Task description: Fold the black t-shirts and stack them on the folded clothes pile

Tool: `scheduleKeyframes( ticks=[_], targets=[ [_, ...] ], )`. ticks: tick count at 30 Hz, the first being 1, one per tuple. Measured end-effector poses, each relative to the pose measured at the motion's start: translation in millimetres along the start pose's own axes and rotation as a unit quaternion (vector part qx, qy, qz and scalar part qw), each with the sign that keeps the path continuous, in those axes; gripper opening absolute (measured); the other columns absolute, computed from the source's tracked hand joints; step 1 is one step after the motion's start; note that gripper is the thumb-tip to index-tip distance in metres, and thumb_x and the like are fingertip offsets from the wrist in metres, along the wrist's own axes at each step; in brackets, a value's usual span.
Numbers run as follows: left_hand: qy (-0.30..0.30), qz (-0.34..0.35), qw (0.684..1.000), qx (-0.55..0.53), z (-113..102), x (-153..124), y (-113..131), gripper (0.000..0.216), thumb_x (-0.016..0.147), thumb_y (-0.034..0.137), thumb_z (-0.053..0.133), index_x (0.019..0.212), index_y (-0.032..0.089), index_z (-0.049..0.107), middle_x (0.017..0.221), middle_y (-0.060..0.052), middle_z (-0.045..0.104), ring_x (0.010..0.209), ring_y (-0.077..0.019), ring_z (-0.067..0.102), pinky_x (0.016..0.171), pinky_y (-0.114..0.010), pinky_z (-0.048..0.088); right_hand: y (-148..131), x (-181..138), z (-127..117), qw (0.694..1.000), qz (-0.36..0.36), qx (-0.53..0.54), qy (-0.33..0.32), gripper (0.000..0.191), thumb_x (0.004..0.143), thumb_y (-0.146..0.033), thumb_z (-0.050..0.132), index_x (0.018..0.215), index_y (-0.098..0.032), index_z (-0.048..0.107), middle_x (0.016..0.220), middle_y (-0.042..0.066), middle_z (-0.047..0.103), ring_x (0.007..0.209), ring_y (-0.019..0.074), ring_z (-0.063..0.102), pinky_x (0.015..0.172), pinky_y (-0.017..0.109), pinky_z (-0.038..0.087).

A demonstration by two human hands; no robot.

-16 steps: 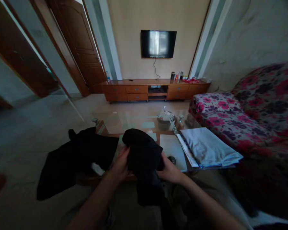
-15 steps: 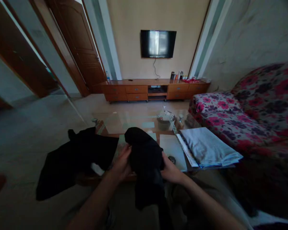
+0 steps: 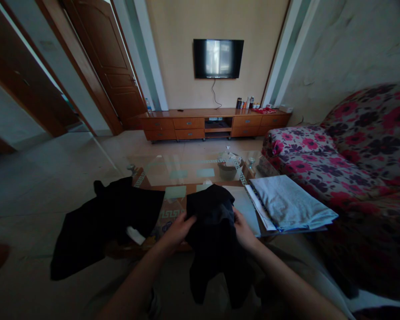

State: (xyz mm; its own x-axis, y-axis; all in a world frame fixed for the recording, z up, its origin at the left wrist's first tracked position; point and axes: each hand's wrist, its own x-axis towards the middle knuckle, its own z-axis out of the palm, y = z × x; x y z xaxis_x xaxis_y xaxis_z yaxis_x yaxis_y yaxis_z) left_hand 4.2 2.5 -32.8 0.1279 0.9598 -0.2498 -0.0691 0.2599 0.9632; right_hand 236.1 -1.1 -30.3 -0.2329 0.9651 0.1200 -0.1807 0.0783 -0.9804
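Note:
Between my hands a black garment hangs over the near edge of the glass table, bunched at the top with two loose parts drooping below; its exact kind is hard to make out in the dim light. My left hand grips its left side, thumb on top. On the opposite side my right hand pinches the cloth, its fingertips partly hidden. Left of my hands, another black garment lies spread over the table's corner, a small white patch at its near edge. Folded light-grey cloth rests at the right.
The glass coffee table has a patterned border. A bin with paper shows behind it. To the right stands a flowered sofa. Farther back are a long wooden cabinet and a wall television.
The black garment has been turned and spread wider; its upper bulge has dropped and two hanging parts now show. Both hands have shifted slightly right, still gripping it.

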Motion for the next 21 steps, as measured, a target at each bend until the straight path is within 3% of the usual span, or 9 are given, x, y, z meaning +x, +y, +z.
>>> scheduleKeyframes(
  ticks=[4,7,10,13,17,21],
  targets=[
    [0.047,0.083,0.994,0.047,4.2,-2.4,12.9,0.05,0.083,0.053,0.071,0.12,0.02,0.071,0.125,-0.011,0.071,0.119,-0.0292,0.064,0.105,-0.041,0.047,10.2,3.6,-8.2,0.99,-0.029,-0.008,0.141,0.043,0.078,-0.037,0.076,0.118,-0.027,0.064,0.121,0.005,0.07,0.113,0.0255,0.064,0.104,0.041,0.049],
    [0.008,0.134,0.984,0.117,6.2,-6.8,18.7,0.044,0.085,0.052,0.069,0.115,0.02,0.074,0.124,-0.011,0.071,0.117,-0.0288,0.064,0.106,-0.041,0.045,21.6,6.8,-10.4,0.983,-0.035,-0.021,0.182,0.057,0.077,-0.041,0.076,0.129,-0.027,0.056,0.132,0.008,0.065,0.121,0.0263,0.06,0.11,0.043,0.045],
    [-0.054,0.144,0.978,0.139,5.4,-9.6,18.4,0.045,0.088,0.051,0.066,0.12,0.02,0.072,0.128,-0.012,0.069,0.121,-0.0301,0.062,0.108,-0.043,0.044,30.2,7.2,-7.1,0.99,-0.022,-0.023,0.137,0.066,0.081,-0.045,0.073,0.14,-0.027,0.048,0.139,0.009,0.061,0.127,0.0261,0.059,0.11,0.045,0.046],
    [-0.079,0.128,0.981,0.125,4.1,-10.7,14.3,0.054,0.089,0.051,0.067,0.132,0.019,0.065,0.136,-0.013,0.065,0.127,-0.0307,0.059,0.109,-0.043,0.043,31.6,4.5,-2.3,0.995,-0.017,-0.04,0.093,0.071,0.083,-0.043,0.074,0.145,-0.027,0.045,0.142,0.008,0.06,0.129,0.0254,0.058,0.111,0.046,0.046],
    [-0.061,0.098,0.989,0.088,6.5,-12.5,7.4,0.072,0.084,0.053,0.072,0.144,0.019,0.052,0.141,-0.014,0.061,0.128,-0.0306,0.059,0.107,-0.043,0.046,26.4,-1.2,1.6,0.994,-0.036,-0.1,0.033,0.066,0.083,-0.04,0.075,0.144,-0.025,0.052,0.137,0.008,0.063,0.128,0.0251,0.059,0.113,0.046,0.044],
    [0.001,0.052,0.995,0.089,10.3,-13.2,1.2,0.065,0.081,0.057,0.073,0.132,0.017,0.062,0.128,-0.014,0.069,0.122,-0.0322,0.063,0.105,-0.044,0.048,23.8,-6.6,3.6,0.984,-0.064,-0.158,-0.052,0.06,0.086,-0.035,0.073,0.143,-0.026,0.055,0.137,0.007,0.064,0.127,0.0259,0.059,0.113,0.048,0.044]
  ],
)
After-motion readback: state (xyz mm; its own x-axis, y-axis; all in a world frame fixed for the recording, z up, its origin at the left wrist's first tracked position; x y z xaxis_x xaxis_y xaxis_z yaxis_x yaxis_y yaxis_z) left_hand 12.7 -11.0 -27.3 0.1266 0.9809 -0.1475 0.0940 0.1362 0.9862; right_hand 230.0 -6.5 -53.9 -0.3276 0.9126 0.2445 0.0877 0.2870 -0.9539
